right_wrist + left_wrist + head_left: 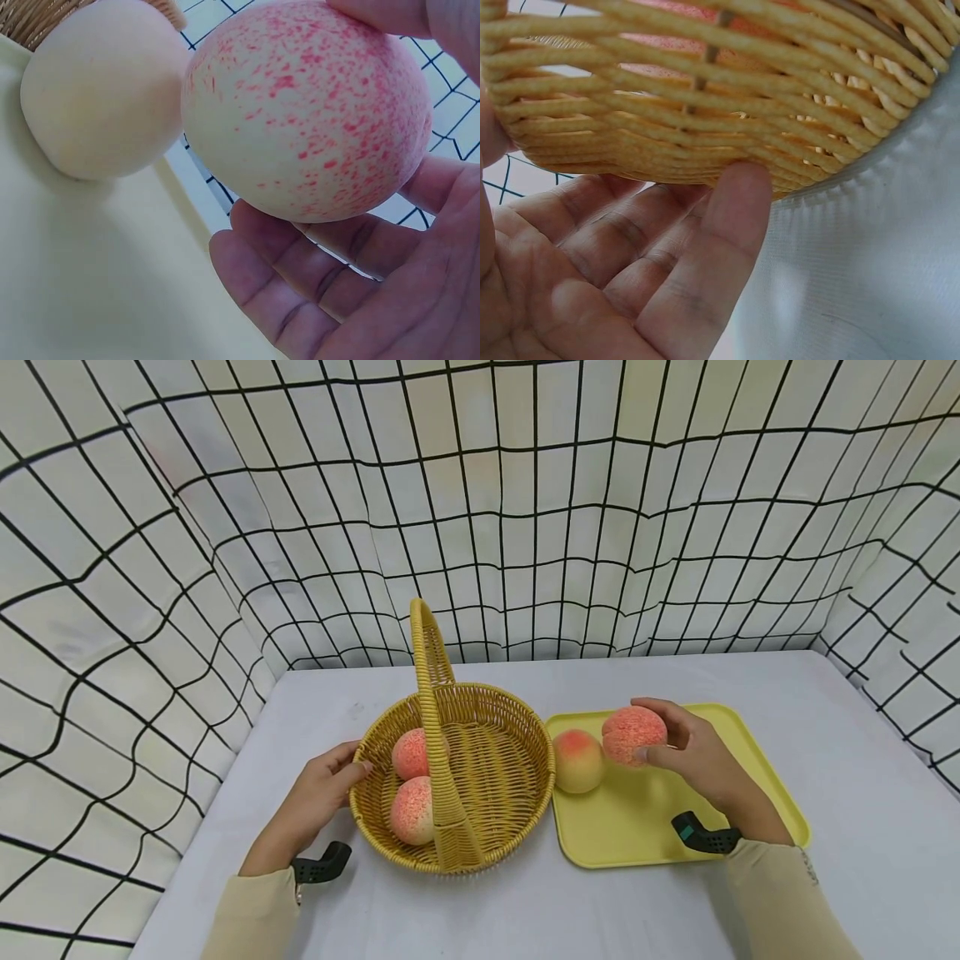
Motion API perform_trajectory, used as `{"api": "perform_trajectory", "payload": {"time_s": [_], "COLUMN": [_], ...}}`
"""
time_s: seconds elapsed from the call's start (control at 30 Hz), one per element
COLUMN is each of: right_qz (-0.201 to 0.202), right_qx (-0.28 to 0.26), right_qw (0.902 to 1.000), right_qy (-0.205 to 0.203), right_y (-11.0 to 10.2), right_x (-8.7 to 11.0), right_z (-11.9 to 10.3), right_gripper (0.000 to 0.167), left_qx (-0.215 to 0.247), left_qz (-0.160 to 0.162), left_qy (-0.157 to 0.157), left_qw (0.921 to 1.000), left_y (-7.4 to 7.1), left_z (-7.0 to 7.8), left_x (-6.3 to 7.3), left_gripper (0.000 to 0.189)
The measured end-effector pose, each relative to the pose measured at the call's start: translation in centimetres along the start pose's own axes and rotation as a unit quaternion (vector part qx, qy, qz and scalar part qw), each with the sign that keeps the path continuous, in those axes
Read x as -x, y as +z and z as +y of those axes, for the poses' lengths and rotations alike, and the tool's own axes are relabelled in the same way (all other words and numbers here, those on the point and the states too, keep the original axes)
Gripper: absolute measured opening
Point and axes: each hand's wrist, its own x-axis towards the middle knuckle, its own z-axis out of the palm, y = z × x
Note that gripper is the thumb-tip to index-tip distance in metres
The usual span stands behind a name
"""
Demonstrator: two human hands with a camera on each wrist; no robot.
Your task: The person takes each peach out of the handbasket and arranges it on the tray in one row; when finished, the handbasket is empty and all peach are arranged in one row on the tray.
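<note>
Left hand: we find the left hand (318, 793) grasping the wicker basket (495, 768) at its left rim, thumb over the edge and fingers (739, 202) against the outer wall.
Right hand: we observe the right hand (697, 752) grasping the speckled peach (632, 735) between thumb and fingers.
Held fruit: we place the speckled peach above the yellow tray (637, 827), near the yellow peach (579, 768).
Tray: we note the yellow peach resting at its left edge, just beside the basket.
Basket: we count two peaches inside, the rear peach (410, 754) and the front peach (412, 811), both left of the upright handle (431, 718); we cannot tell whether they touch.
Bench: we record a white-covered bench (525, 918) carrying basket and tray.
Backdrop: we see black grid lines on white walls (517, 543).
</note>
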Motion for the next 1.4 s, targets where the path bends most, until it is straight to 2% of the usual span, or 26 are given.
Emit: {"api": "perform_trajectory", "payload": {"time_s": [0.33,0.8,1.4], "right_qz": [0.009,0.002,-0.003], "right_qx": [0.007,0.024,0.061], "right_qw": [0.9999,0.9995,0.9974], "right_qy": [0.003,0.02,0.037], "right_y": [-0.2,-0.4,-0.2], "right_x": [0.1,0.1,-0.3], "right_z": [0.9,2.6,3.4], "right_gripper": [0.06,0.06,0.06], "left_qx": [0.003,-0.001,0.001], "left_qz": [0.0,0.0,-0.001], "left_qy": [-0.002,-0.004,-0.006], "left_qw": [1.0,1.0,1.0], "left_y": [0.0,0.1,0.0], "left_z": [0.0,0.0,-0.1], "left_x": [0.1,0.0,0.0], "left_gripper": [0.051,0.053,0.053]}}
